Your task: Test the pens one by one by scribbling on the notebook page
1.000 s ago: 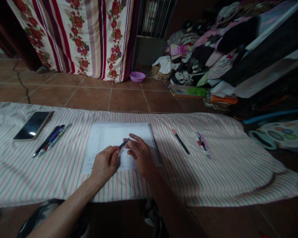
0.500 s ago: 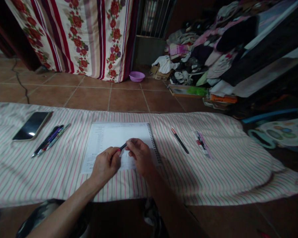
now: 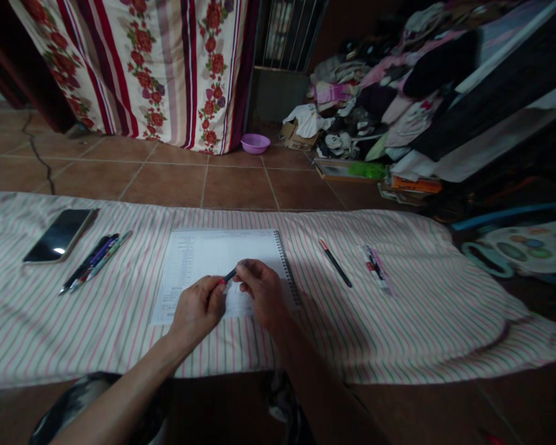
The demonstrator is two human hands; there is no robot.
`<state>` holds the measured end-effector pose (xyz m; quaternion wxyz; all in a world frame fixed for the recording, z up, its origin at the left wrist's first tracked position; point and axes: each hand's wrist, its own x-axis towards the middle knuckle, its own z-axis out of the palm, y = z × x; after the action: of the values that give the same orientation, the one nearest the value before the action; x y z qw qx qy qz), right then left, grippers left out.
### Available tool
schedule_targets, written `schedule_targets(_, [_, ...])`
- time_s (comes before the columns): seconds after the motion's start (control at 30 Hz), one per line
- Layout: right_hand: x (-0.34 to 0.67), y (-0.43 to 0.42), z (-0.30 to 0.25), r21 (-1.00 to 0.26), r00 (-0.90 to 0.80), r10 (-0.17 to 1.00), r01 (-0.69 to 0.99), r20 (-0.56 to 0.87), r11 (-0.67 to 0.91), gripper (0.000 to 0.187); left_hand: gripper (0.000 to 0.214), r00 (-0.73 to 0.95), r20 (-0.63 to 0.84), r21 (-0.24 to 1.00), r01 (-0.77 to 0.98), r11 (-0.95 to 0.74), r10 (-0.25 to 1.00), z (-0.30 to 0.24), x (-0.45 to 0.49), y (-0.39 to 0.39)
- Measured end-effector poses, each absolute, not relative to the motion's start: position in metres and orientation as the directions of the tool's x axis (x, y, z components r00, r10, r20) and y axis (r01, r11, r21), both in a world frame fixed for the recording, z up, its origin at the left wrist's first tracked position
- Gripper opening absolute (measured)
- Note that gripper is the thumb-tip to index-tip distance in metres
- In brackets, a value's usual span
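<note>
Over the lower part of a spiral notebook [image 3: 217,250], a dark pen [image 3: 230,275] is held between both hands. My left hand [image 3: 199,306] is closed around its lower left end, where a bit of red shows by the thumb. With thumb and fingers, my right hand [image 3: 262,287] pinches the upper right end. The notebook lies face up, printed columns down its left side and the coil along its right edge. To its right lie a black pen with an orange end [image 3: 336,264] and a small group of pens [image 3: 377,271], one pinkish.
A striped cloth [image 3: 426,321] covers the low surface. On the left rest a phone [image 3: 58,235] and several pens [image 3: 95,262]. Beyond are the tiled floor [image 3: 167,179], a purple basin [image 3: 256,143], a floral curtain [image 3: 167,74] and a heap of clothes [image 3: 375,99].
</note>
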<state>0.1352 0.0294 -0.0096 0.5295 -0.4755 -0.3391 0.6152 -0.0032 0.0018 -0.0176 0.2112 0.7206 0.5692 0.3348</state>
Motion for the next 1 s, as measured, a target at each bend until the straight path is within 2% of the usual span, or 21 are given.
schedule_targets(0.27, [0.136, 0.03, -0.007, -0.897, 0.01, 0.968, -0.378, -0.251, -0.229, 0.024, 0.027, 0.108, 0.221, 0.704, 0.669, -0.236, 0.969, -0.016, -0.003, 0.002])
schedule_targets(0.4, [0.138, 0.032, -0.007, -0.896, 0.065, 0.961, -0.384, -0.268, -0.224, 0.026, 0.027, 0.119, 0.181, 0.712, 0.669, -0.214, 0.976, -0.015, -0.003, 0.001])
schedule_targets(0.53, [0.143, 0.034, -0.005, -0.856, 0.109, 0.942, -0.46, -0.318, -0.236, 0.029, 0.029, 0.097, 0.133, 0.737, 0.656, -0.164, 0.986, -0.017, -0.003, 0.002])
schedule_targets(0.67, [0.147, 0.035, -0.006, -0.846, 0.114, 0.933, -0.469, -0.342, -0.253, 0.027, 0.03, 0.075, 0.137, 0.716, 0.681, -0.151, 0.988, -0.019, -0.006, 0.004])
schedule_targets(0.77, [0.152, 0.036, -0.011, -0.916, 0.107, 0.949, -0.314, -0.295, -0.249, 0.026, 0.03, 0.07, 0.164, 0.678, 0.716, -0.164, 0.984, -0.02, -0.009, 0.005])
schedule_targets(0.87, [0.162, 0.037, -0.019, -0.988, 0.107, 0.984, 0.041, -0.145, -0.15, 0.022, 0.031, 0.078, 0.168, 0.635, 0.754, -0.168, 0.983, -0.02, -0.011, 0.006])
schedule_targets(0.93, [0.17, 0.037, -0.021, -0.924, 0.093, 0.995, 0.381, 0.028, -0.009, 0.019, 0.032, 0.09, 0.17, 0.603, 0.778, -0.176, 0.981, -0.02, -0.012, 0.006])
schedule_targets(1.0, [0.178, 0.036, -0.021, -0.744, 0.038, 0.986, 0.661, 0.161, 0.096, 0.017, 0.032, 0.108, 0.176, 0.575, 0.796, -0.191, 0.978, -0.019, -0.012, 0.005])
